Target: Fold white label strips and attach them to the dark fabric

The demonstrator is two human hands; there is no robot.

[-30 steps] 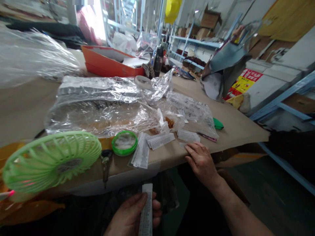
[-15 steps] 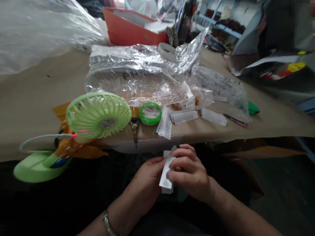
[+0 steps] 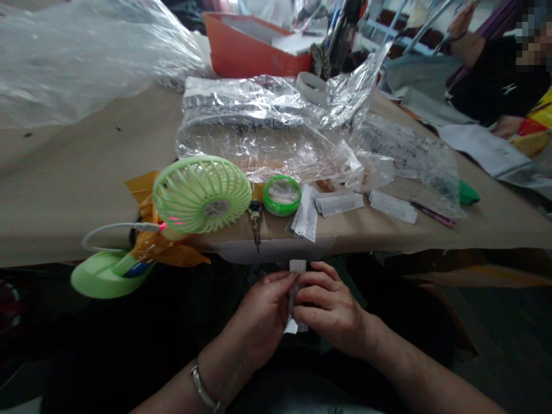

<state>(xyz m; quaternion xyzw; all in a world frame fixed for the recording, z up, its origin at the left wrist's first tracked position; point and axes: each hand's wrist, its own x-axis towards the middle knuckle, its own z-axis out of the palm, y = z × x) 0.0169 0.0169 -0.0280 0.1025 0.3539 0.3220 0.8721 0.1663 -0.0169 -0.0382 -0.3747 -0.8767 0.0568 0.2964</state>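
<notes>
- Head view, lower centre of the frame: the bare left hand (image 3: 265, 313) pinches narrow white printed paper strips (image 3: 297, 266) between thumb and curled fingers; the strips stand nearly upright, their lower end folded out.
- Just right of it, the bare right hand (image 3: 330, 307) has its fingers bent, tips against the same strips, so both hands hold them in front of the table edge; how many strips there are cannot be told.
- A smooth, silvery metal bangle (image 3: 202, 388) rings the left wrist.
- Centre, near the edge of the table covered in matte brown paper (image 3: 86, 190): three flat groups of white printed slips, one fanned upright (image 3: 305, 215), one lying sideways (image 3: 339, 203), one farther right (image 3: 393, 207).
- Left of the fanned group, a round, bright green plastic dish (image 3: 281, 211) holds whitish, soft-looking material; beside it lies a slim, pointed tool (image 3: 256, 221).
- Left of centre, a pale green plastic fan (image 3: 202, 194) shows a round cage of curved ribs.
- Behind these, crinkled, glossy clear plastic bags (image 3: 254, 138) bear black handwriting; a translucent ring-shaped tape roll (image 3: 308, 96) rests on them.
- Upper centre: a rigid orange box (image 3: 259, 56) with straight sides.
</notes>
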